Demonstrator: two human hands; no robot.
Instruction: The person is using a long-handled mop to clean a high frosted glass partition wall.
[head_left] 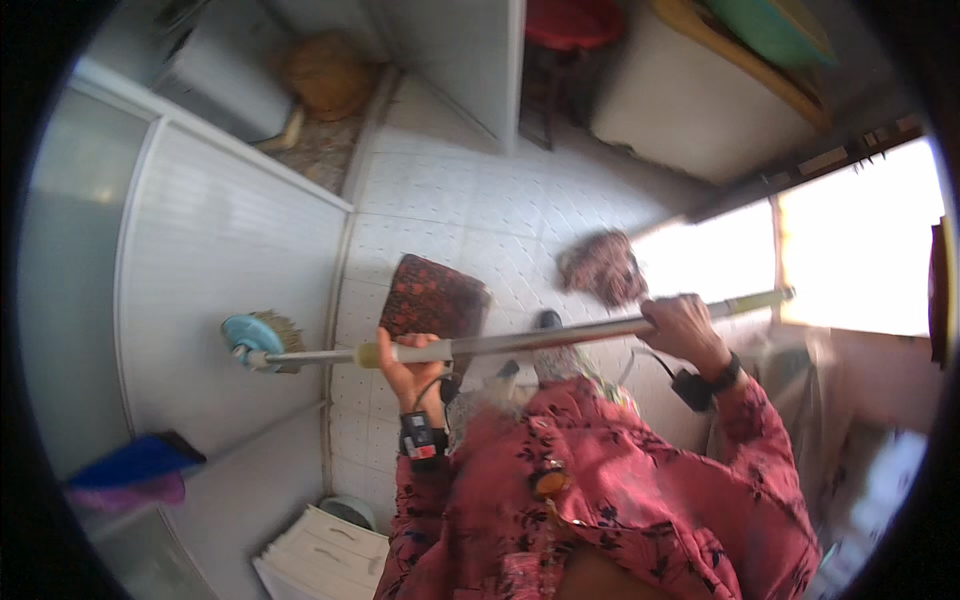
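A long-handled mop (545,340) lies across in front of my body, its pole sloping up toward the right. At its left end is a round light-blue head (250,335) with a tan fringe, close to the white panelled wall. My left hand (408,370) holds the pole at a pale grip section near the head, thumb upward. Farther along, my right hand (680,328) is wrapped over the pole, back of the hand showing. The pole's free end points at the bright window. Both wrists wear dark bands, with small black devices beside them.
A dark red speckled mat (435,300) lies on the white tiled floor, behind my left hand. A brown shaggy heap (605,268) is on the tiles ahead. White drawers (325,555) stand at lower left. Farther off are a red stool (572,22) and a white door (450,55).
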